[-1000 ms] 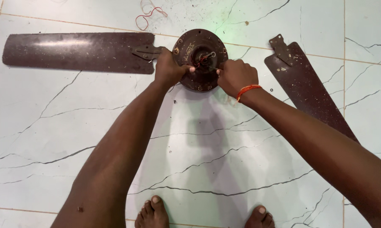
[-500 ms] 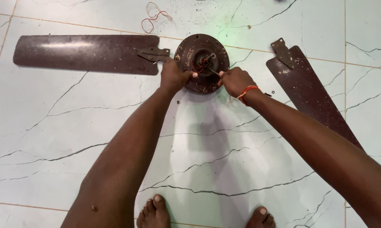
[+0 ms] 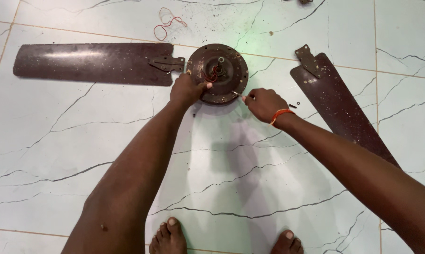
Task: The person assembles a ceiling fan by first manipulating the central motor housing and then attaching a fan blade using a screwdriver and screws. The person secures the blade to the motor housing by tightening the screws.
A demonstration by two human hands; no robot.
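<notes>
White veined floor tiles under brown fan motor.

Round dark-brown fan motor housing lies flat on white marbled floor tiles — red wires at its hub, speckled and worn.

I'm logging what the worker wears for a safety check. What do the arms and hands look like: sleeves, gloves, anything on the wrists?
Both forearms are bare, with no sleeves in view. The left hand and right hand wear no gloves. An orange thread band circles the right wrist; the left wrist is plain. No rings or watch show.
</notes>
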